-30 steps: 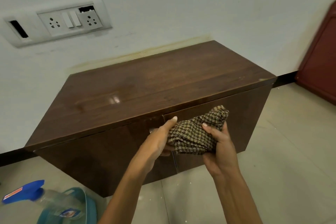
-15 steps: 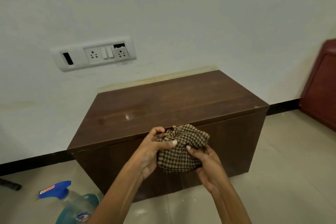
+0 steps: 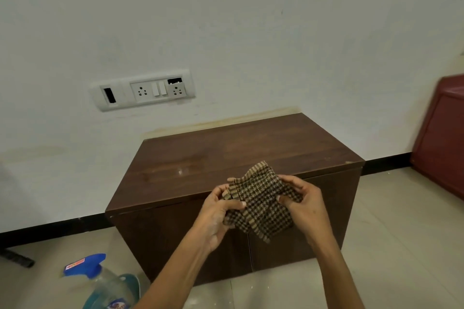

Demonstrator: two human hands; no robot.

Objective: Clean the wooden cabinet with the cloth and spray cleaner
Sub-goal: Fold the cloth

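A low dark wooden cabinet (image 3: 226, 155) stands against the white wall, its top bare with a small shiny spot. In front of its front edge I hold a brown checked cloth (image 3: 261, 203) between both hands. My left hand (image 3: 221, 211) pinches the cloth's left side and my right hand (image 3: 303, 203) grips its right side, and the cloth is partly spread out between them. The spray cleaner (image 3: 100, 281), a clear bottle with a blue trigger head, stands on the floor at the lower left, apart from both hands.
A white socket and switch panel (image 3: 143, 90) is on the wall above the cabinet. A dark red piece of furniture (image 3: 442, 143) stands at the right edge. A teal object (image 3: 133, 283) sits behind the bottle. A dark object (image 3: 15, 258) lies on the tiled floor at far left.
The view has pulled back and up from the cabinet. The cloth, bunched into a ball between my hands before, has been pulled apart and is now partly unfolded.
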